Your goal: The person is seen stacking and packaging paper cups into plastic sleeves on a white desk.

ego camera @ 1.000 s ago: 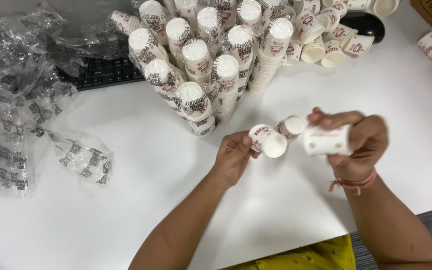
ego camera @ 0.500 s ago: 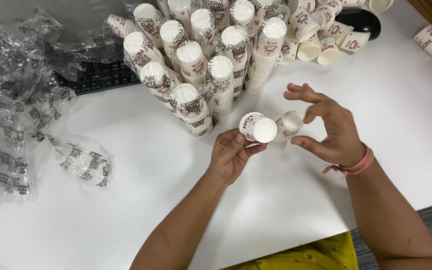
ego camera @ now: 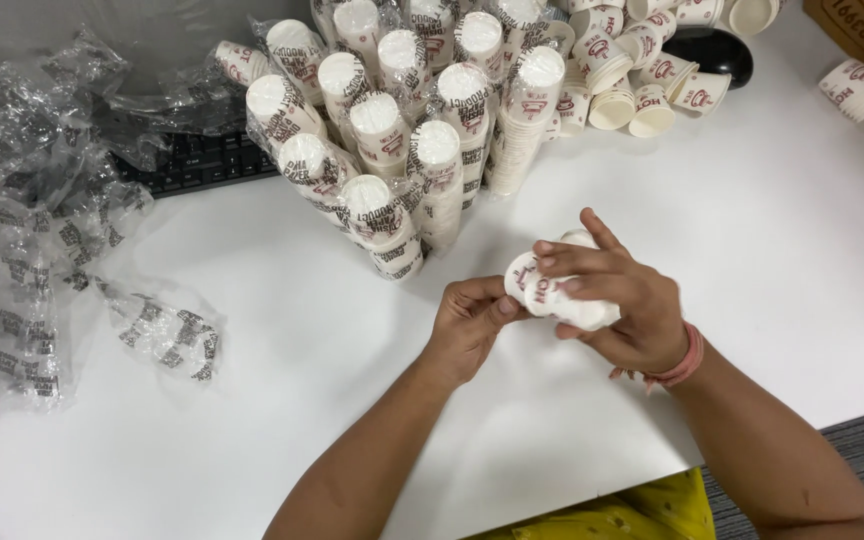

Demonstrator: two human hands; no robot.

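**White table, hands closing on a short stack of cups**

White table (ego camera: 252, 400) is filling most of the frame, and near the bottom centre both hands are meeting over a few small paper cups (ego camera: 552, 295). Half a second ago the hands were apart, the left pinching one cup and the right spread open beside another; now the right hand (ego camera: 622, 310) is curling over the cups from above, fingers pressed onto them, while the left hand (ego camera: 472, 320) is gripping their lower end with thumb and fingertips. The cups are lying on their sides, held just above the table, and seem to be nesting into one another, so the stacking looks to be moving along.

Farther up, at centre, wrapped cup stacks (ego camera: 392, 130) are leaning in a cluster, close to the hands but not touching them. Loose cups (ego camera: 642, 90) are lying at upper right beside a black mouse (ego camera: 717, 55). Empty plastic sleeves (ego camera: 32, 230) are piling along the left edge, partly covering a keyboard (ego camera: 202, 165). Nothing is blocking the hands.
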